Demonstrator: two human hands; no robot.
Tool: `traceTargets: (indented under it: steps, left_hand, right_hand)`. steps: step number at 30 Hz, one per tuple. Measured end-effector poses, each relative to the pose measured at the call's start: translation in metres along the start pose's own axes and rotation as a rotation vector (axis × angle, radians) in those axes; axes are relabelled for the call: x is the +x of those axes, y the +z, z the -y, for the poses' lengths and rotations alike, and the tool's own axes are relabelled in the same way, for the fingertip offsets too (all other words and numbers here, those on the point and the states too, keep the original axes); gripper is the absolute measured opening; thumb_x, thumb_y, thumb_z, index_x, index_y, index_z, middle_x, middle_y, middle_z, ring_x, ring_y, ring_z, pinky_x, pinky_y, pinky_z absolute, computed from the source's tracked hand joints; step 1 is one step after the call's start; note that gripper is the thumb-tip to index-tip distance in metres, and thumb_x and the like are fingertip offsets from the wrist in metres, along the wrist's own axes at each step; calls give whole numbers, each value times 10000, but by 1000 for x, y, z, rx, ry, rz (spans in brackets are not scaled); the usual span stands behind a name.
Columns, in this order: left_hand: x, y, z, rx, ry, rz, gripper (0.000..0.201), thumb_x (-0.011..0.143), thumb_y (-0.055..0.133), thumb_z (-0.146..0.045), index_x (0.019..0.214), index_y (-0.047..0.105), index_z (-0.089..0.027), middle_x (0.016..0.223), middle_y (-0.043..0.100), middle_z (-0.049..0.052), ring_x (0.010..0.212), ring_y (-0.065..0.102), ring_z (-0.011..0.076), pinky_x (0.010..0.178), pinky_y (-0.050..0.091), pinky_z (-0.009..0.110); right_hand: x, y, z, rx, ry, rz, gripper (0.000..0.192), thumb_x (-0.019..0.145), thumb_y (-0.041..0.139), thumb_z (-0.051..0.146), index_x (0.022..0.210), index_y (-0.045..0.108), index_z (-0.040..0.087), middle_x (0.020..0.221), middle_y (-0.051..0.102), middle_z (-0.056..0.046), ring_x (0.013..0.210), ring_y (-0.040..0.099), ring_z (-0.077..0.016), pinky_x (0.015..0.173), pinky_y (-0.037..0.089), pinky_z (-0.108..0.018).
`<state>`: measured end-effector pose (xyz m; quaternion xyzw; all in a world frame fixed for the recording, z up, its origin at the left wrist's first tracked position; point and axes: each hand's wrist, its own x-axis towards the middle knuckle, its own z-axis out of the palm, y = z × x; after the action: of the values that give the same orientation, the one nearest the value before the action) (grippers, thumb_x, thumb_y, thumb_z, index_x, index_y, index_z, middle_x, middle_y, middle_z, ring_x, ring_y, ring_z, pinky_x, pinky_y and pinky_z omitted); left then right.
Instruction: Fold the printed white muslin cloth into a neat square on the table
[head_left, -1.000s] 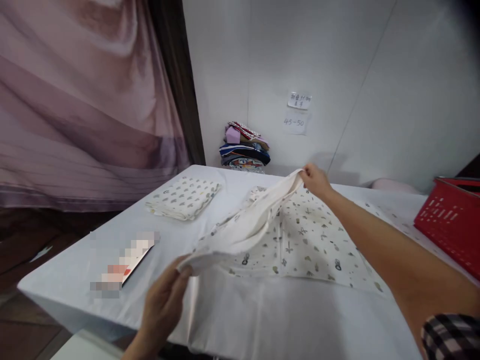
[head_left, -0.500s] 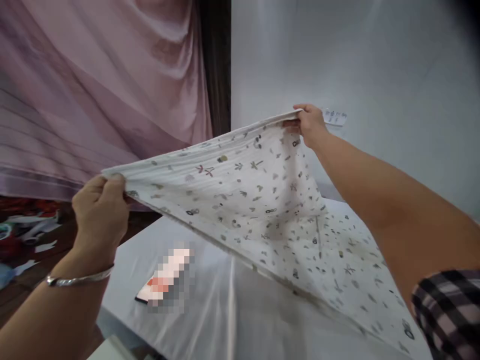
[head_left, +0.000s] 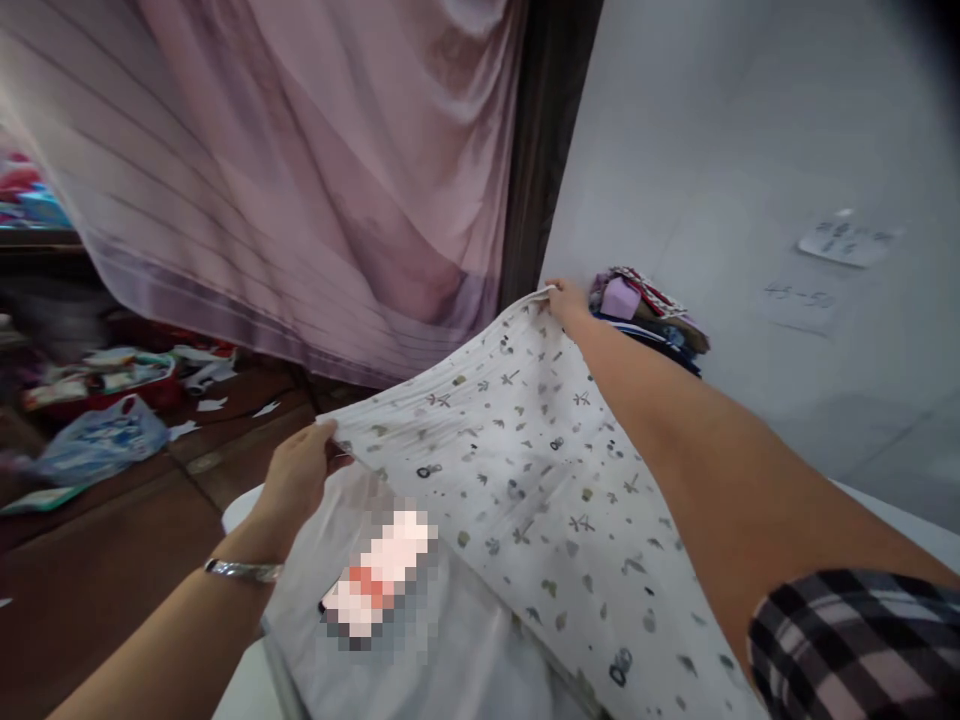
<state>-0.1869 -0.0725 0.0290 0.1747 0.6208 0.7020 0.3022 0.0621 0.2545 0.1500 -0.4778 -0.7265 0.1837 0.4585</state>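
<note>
A white cloth printed with small leaves and figures is stretched between my two hands. My left hand, with a silver bangle at the wrist, pinches its near left corner. My right hand grips the far corner, arm reaching out. The cloth's far edge is pulled taut and slopes up to the right, while its lower part spreads toward me over the white-covered table. Beside the cloth's left edge lies a phone, its screen blurred out.
A pink curtain hangs behind the table. Folded fabrics are stacked by the wall past my right arm. Paper notes are stuck on the white wall. A plastic bag and paper scraps lie on the tiled floor.
Both hands have lowered the cloth toward the table, still holding its corners. My view has turned left and tilted, bringing the floor clutter and the stacked fabrics into sight.
</note>
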Motion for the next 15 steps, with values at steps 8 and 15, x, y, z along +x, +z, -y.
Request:
traceTargets:
  steps: [8,15]
  left_hand:
    - [21,-6,27,21,-107,-8,84,787,497,-127,760,576,-131,656,609,11,529,581,105,497,492,211]
    - [18,-3,23,-37,-118,-15,81,777,491,-102,762,565,-130,646,592,2,520,563,104,534,504,232]
  right_hand:
    - [-96,61,-30,-94,15,339,590,887,376,381,1430,218,214,1408,396,-85,1277,381,-204,1017,344,-385]
    - [-214,40,-54,-435,-216,744,578,903,309,497,1403,310,208,1495,219,-93,1382,124,-264,1087,103,-500]
